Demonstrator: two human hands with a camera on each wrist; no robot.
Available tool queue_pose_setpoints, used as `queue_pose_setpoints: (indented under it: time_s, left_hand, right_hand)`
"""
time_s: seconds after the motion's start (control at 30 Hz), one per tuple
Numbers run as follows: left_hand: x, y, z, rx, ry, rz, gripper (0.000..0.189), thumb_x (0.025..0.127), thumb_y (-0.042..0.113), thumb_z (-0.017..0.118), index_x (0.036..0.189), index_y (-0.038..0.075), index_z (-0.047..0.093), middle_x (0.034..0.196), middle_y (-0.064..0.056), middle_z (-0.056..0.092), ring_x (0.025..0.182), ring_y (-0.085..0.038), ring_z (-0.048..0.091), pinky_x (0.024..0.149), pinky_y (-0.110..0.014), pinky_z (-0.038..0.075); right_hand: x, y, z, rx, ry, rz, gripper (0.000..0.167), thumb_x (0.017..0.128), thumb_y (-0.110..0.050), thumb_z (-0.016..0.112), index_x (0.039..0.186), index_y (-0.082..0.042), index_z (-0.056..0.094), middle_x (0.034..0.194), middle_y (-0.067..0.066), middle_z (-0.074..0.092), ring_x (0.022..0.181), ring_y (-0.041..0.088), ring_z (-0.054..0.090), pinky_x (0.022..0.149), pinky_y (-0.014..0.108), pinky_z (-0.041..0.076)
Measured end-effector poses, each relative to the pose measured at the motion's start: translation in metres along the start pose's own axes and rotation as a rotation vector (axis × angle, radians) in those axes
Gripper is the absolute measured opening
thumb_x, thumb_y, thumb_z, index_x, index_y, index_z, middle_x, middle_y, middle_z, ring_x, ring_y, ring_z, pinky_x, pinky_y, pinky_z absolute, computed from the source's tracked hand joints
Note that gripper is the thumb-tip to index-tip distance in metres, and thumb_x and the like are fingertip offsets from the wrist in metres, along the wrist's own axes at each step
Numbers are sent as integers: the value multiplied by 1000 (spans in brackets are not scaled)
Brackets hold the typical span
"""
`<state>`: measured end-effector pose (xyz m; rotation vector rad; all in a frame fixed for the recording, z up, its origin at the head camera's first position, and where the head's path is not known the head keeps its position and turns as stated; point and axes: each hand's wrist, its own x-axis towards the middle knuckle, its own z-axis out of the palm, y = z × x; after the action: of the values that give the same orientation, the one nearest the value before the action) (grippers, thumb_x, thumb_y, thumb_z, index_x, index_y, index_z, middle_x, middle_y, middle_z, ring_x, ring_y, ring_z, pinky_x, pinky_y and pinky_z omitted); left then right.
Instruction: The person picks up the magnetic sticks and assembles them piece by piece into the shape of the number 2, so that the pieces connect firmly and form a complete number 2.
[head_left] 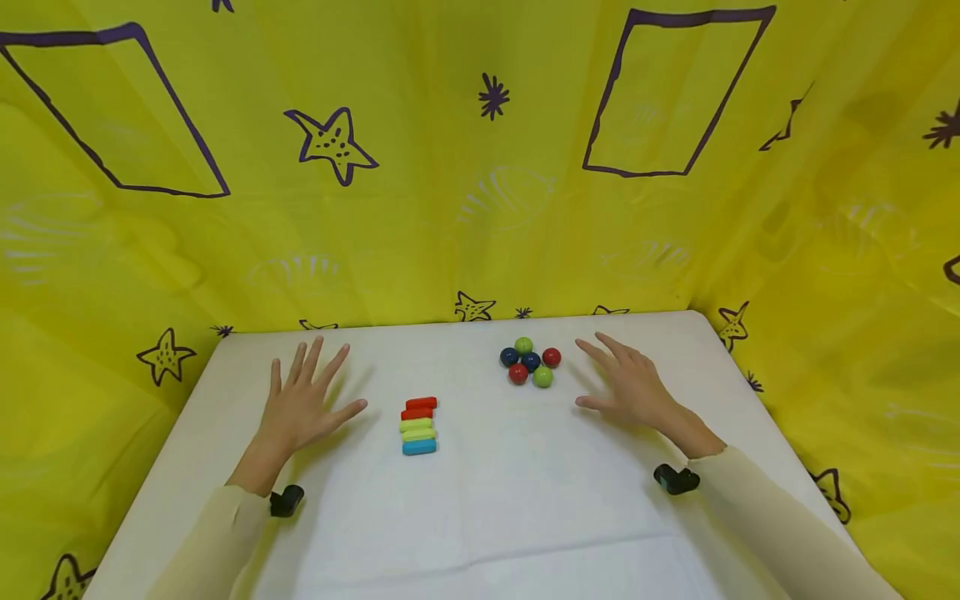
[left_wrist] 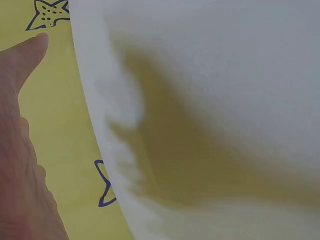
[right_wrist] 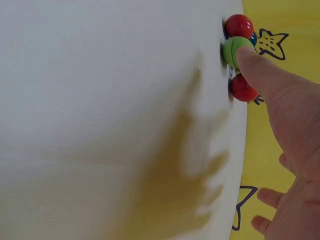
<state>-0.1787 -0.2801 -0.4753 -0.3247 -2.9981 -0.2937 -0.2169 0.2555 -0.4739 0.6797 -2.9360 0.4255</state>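
My left hand (head_left: 298, 410) hovers over the left part of the white table, fingers spread and nothing held. To its right lies a column of short coloured sticks: two red sticks (head_left: 420, 403), two yellow-green sticks (head_left: 417, 434) and one blue stick (head_left: 419, 447). My right hand (head_left: 632, 385), fingers apart and holding nothing, hangs to the right of a cluster of glossy balls. That cluster has two red balls (head_left: 551, 357), two green balls (head_left: 543, 377) and two dark blue balls (head_left: 509, 357). In the right wrist view the thumb (right_wrist: 270, 75) overlaps a green ball (right_wrist: 231, 52).
A white cloth-covered table (head_left: 480, 492) has a crease running near its front. Behind and beside it hangs a yellow curtain (head_left: 420, 233) printed with starfish and outlined shapes. Dark wrist cameras (head_left: 287, 501) sit at both sleeves. Shadows of the hands fall on the table.
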Motion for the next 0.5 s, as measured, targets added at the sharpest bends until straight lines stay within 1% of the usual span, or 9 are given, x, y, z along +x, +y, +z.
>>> queue_pose_setpoints:
  time_s: [0.1,0.17,0.23,0.3,0.33,0.4,0.5]
  left_hand:
    - [4,3,-1,-16,-3,9,95,90,71,58,165,28,20,170,-19,9,154,-47,6,116,-72,-5]
    - [7,6,-1,-35,1,23,95,89,69,61,165,27,22,169,-20,15,153,-48,11,116,-73,-1]
    - [10,8,0,-58,10,46,95,88,67,64,164,25,25,167,-21,22,151,-48,18,115,-73,5]
    - [12,10,1,-90,18,68,95,88,64,67,163,23,27,164,-23,28,148,-47,25,114,-74,10]
    - [14,12,2,-110,22,77,94,87,61,69,163,22,29,162,-24,31,147,-47,28,113,-73,14]
    - [16,15,3,-151,25,88,93,87,58,71,162,21,31,160,-24,35,145,-46,32,110,-73,20]
    - [18,20,5,-237,22,90,89,87,52,74,160,20,35,156,-23,40,141,-46,37,106,-72,26]
  right_hand:
    - [10,3,-2,92,-32,-9,91,84,-43,85,158,-19,38,160,22,35,130,53,45,99,74,35]
    - [16,6,-2,168,-55,-15,87,85,-36,85,157,-17,40,157,22,38,132,50,44,103,72,33]
    - [22,9,-1,244,-75,-28,84,86,-30,85,156,-14,42,155,22,42,129,46,47,106,68,33]
    - [28,11,0,313,-98,-30,80,88,-26,84,155,-13,43,154,21,44,125,42,52,105,62,36]
    - [31,12,1,343,-111,-24,78,89,-25,83,155,-14,44,154,20,45,120,40,54,103,59,39]
    - [37,12,3,390,-135,-21,76,90,-22,82,155,-14,44,152,19,48,105,35,58,94,52,46]
    - [45,11,6,448,-168,-14,74,90,-20,81,154,-14,45,148,19,53,91,27,59,82,41,50]
